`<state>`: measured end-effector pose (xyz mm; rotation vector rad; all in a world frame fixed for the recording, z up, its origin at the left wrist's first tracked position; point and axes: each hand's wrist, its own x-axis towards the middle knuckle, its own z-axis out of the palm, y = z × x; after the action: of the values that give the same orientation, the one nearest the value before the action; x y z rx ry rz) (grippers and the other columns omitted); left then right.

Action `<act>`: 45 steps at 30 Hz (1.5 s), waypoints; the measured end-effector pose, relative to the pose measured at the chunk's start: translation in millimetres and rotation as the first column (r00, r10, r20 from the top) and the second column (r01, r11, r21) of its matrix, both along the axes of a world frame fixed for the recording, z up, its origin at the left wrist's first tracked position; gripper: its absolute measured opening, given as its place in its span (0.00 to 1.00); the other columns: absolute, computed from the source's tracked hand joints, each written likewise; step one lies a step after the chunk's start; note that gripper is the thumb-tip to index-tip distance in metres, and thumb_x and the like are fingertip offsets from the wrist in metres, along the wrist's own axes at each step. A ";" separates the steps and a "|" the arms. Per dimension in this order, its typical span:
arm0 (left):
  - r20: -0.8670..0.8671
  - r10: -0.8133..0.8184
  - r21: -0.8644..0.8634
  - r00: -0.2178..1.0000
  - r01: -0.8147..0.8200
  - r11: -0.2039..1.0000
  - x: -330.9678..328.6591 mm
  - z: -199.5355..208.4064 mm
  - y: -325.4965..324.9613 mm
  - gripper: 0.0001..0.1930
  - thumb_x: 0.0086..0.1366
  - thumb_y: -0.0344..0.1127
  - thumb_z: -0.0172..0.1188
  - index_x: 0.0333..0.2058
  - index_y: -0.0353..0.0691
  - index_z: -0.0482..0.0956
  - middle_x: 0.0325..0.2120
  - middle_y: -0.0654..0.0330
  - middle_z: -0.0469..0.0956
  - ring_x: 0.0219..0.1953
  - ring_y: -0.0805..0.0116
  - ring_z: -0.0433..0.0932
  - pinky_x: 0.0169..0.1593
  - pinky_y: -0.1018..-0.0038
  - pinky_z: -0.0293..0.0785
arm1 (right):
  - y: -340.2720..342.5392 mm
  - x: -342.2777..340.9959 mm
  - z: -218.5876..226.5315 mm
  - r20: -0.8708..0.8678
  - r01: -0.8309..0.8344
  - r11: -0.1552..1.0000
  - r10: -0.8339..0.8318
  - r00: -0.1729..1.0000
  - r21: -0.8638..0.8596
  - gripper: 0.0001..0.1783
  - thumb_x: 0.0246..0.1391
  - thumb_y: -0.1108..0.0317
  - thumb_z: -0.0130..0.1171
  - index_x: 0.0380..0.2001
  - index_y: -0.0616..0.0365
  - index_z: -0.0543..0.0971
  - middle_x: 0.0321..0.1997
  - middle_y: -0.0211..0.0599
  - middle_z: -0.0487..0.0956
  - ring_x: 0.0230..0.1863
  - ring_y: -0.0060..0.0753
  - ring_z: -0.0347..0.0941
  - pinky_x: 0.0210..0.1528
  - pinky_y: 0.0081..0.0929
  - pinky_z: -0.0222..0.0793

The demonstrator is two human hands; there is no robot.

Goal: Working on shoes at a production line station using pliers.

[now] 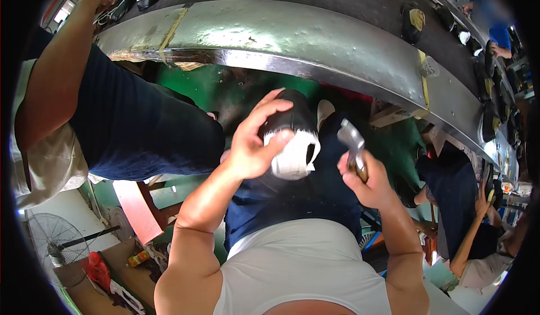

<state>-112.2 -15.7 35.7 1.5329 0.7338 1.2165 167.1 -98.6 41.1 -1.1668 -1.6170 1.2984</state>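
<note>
Above my lap, my left hand (260,141) is wrapped round a shoe (291,155) from its left side. One end of the shoe is black; the nearer end is white with a ragged edge and a dark opening. My right hand (365,183) grips a pair of lasting pincers (352,136) by the handle, their silver head pointing up and away. The pincers are apart from the shoe, to its right. My fingers cover part of the handle and the shoe's left side.
A long metal-edged workbench (242,31) runs across in front, with several shoes on its dark top, such as a black one (413,23). A co-worker's leg (146,124) is close on my left; another person (455,202) sits at right. A fan (56,247) and red stool (136,211) stand lower left.
</note>
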 end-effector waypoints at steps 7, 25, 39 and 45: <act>-0.329 -0.023 0.445 0.944 0.177 0.878 0.7 10.5 -33.1 0.31 0.44 0.28 0.79 0.50 0.40 0.78 0.66 0.38 0.57 0.64 0.35 0.65 0.63 0.51 0.67 | 29.1 -66.0 3.3 -0.174 0.214 0.936 -0.170 0.970 0.280 0.17 0.61 0.70 0.60 0.50 0.64 0.69 0.51 0.47 0.80 0.47 0.35 0.78 0.50 0.28 0.73; -0.215 0.376 0.668 0.902 -0.145 0.730 -8.7 -41.0 -80.0 0.31 0.47 0.42 0.78 0.51 0.53 0.76 0.59 0.47 0.66 0.57 0.44 0.68 0.53 0.48 0.69 | 59.2 -96.9 -27.2 -0.341 -0.224 0.880 0.381 0.860 0.419 0.18 0.64 0.62 0.53 0.49 0.62 0.63 0.56 0.65 0.72 0.60 0.56 0.70 0.63 0.53 0.63; -0.378 0.442 0.565 0.813 -0.176 0.806 -2.2 -33.2 -54.2 0.43 0.44 0.26 0.75 0.59 0.43 0.61 0.59 0.36 0.62 0.62 0.24 0.60 0.62 0.39 0.60 | 76.0 -84.1 -23.0 -0.287 -0.045 0.948 0.140 0.947 0.315 0.18 0.65 0.65 0.56 0.52 0.62 0.67 0.51 0.44 0.78 0.48 0.34 0.77 0.53 0.31 0.70; -0.429 0.148 0.323 0.891 -0.001 0.946 -5.5 -61.8 -21.5 0.46 0.54 0.36 0.75 0.66 0.32 0.59 0.63 0.39 0.65 0.65 0.41 0.66 0.66 0.56 0.64 | 75.7 -57.6 -15.0 -0.147 0.314 0.917 -0.285 0.947 0.247 0.25 0.67 0.49 0.53 0.50 0.63 0.70 0.43 0.40 0.80 0.41 0.27 0.76 0.46 0.28 0.71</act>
<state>-117.7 -37.2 -26.1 2.1131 0.9367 1.0796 109.5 -23.0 26.1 -1.1046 -1.4167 0.8989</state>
